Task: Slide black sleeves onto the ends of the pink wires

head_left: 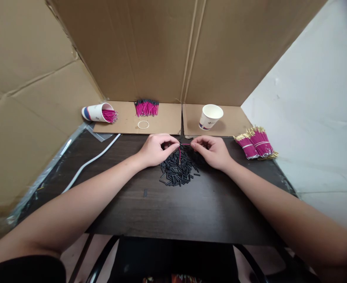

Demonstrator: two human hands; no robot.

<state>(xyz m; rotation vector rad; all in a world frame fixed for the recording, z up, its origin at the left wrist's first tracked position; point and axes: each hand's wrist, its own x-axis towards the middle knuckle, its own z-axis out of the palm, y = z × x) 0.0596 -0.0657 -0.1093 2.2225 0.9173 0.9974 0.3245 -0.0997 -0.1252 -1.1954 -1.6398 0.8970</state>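
Both hands meet over a pile of small black tubes (pixel 177 173) on a dark wooden table (pixel 167 212). My left hand (pixel 155 149) is closed in a pinch on a thin pink wire (pixel 179 155) that hangs down over the pile. My right hand (pixel 211 151) is also pinched, its fingertips at the wire's other end; whether it holds a black tube too is too small to tell.
Bundles of pink wires with gold tips (pixel 256 143) lie at the right. At the back stand an upright paper cup (pixel 210 116), a tipped cup with pink wires (pixel 98 113), a pink wire bunch (pixel 146 108) and a rubber band (pixel 143 124). Cardboard walls (pixel 161 47) enclose the table.
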